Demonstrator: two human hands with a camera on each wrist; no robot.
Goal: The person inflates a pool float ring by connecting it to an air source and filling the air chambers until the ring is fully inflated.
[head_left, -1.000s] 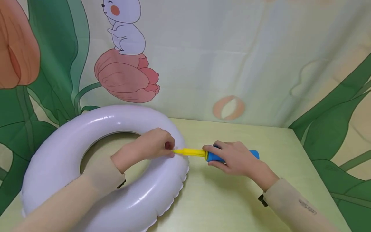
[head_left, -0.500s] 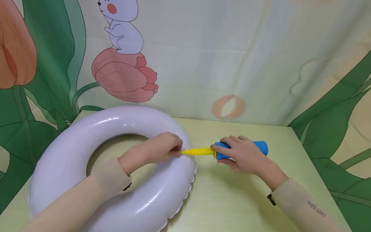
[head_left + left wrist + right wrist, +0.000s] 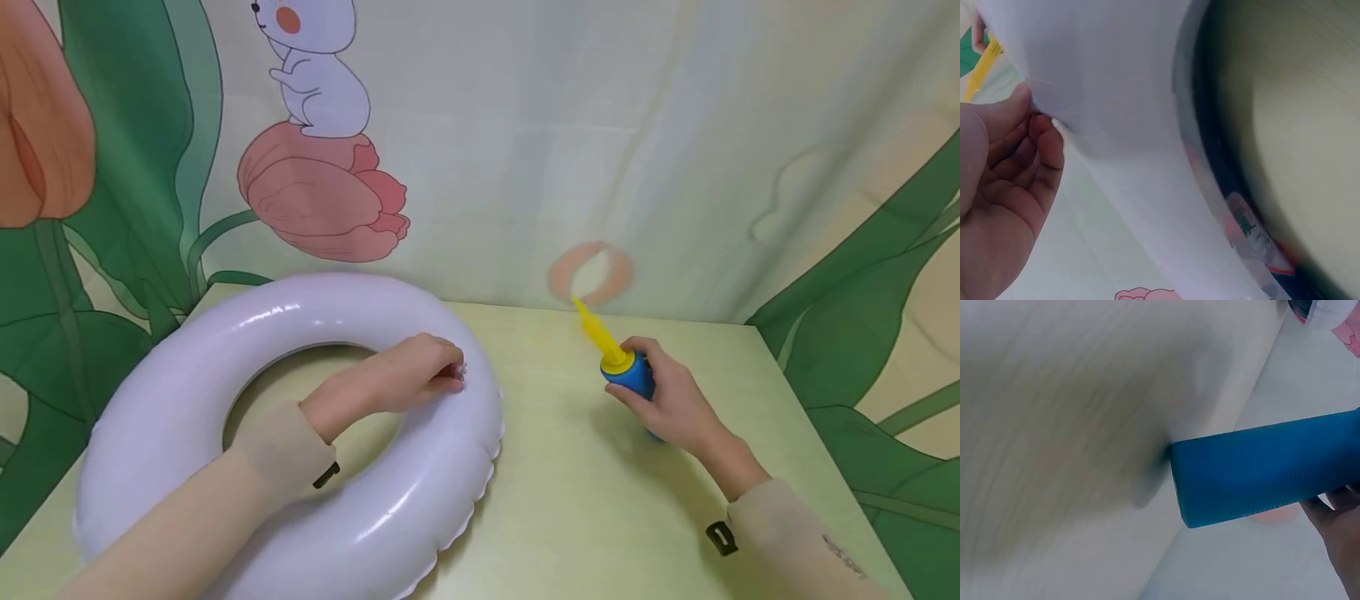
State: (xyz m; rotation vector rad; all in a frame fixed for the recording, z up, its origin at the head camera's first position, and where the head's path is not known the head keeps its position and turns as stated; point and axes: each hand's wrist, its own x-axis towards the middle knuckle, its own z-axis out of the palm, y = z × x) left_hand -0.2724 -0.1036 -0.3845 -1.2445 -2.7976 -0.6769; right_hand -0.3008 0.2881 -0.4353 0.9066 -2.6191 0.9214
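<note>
A pale lilac inflatable swim ring [image 3: 157, 392], puffed up, takes up the left of the table. My left hand [image 3: 408, 372] lies over its right side and pinches the clear valve [image 3: 461, 372] there; the fingers cover most of it. In the left wrist view, thumb and fingertips meet at the ring's surface. Over the table to the right, my right hand [image 3: 678, 404] grips the blue body of a hand air pump [image 3: 632, 377]. Its yellow nozzle [image 3: 600, 337] points up and away to the left, apart from the ring. The right wrist view shows the pump's blue end [image 3: 1235, 472] close over the table.
The light wood-look table [image 3: 555, 517] reaches back to a printed curtain [image 3: 495, 167] with tulips and a white animal. Scalloped seam edges run along the ring's right side. Both sleeves carry a dark wrist strap.
The pump's nozzle has come away from the valve. My right hand has moved right and turned the pump from lying level to nozzle-up. My left hand keeps its pinch on the valve.
</note>
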